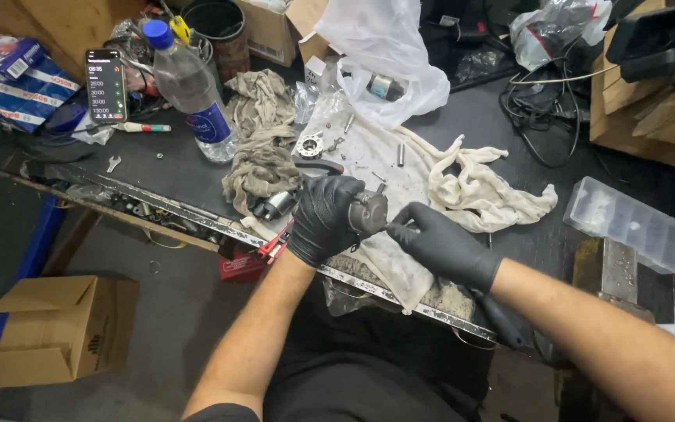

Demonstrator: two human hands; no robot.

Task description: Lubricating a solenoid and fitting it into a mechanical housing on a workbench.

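My left hand point(323, 219), in a black glove, is wrapped around a small grey metal cylindrical part point(369, 212) held just above the bench's front edge. My right hand point(441, 244), also gloved in black, pinches at the near end of that part with its fingertips; what it holds there is too small to tell. Under both hands lies a dirty white cloth point(400, 168) with a few small metal pins and a round bearing-like piece point(308, 145) on it.
A dark workbench point(509, 156) carries a plastic water bottle point(189, 86), a phone point(106, 84) with a lit screen, a grey rag point(263, 148), a white plastic bag point(380, 55), cables and a clear compartment box point(626, 223). A cardboard box point(60, 328) sits on the floor at left.
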